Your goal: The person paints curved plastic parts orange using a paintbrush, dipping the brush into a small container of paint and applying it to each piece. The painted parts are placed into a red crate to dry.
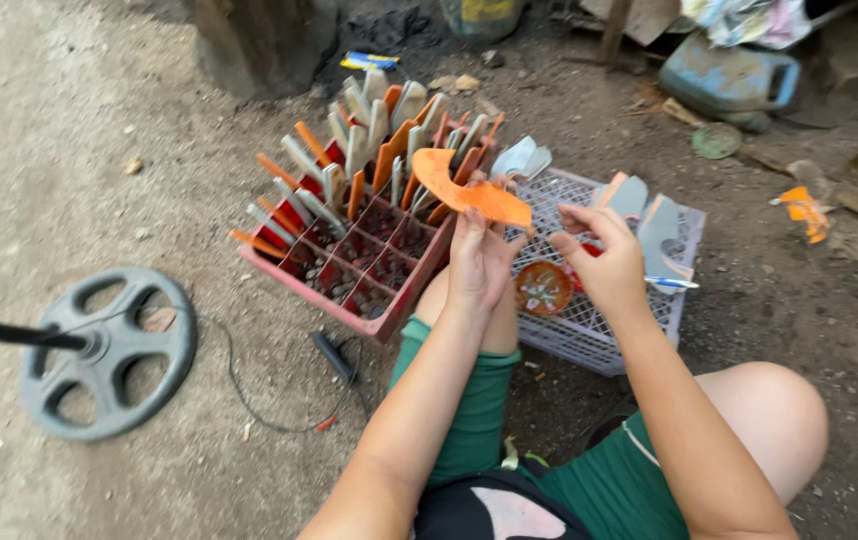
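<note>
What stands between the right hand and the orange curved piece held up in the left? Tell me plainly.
Nothing visible does. The left hand holds the orange curved piece up over the red crate. The right hand hovers beside it above the white basket, with only open air between them.

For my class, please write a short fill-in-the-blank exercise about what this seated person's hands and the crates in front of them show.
1. The left hand holds up a curved ____ piece.
2. The upright pieces stand in a divided ____ crate.
3. The right hand hovers over the pale ____ basket.
4. A grey spoked wheel lies on the ground to the person's ____.

Missing words: orange; red; plastic; left
</note>
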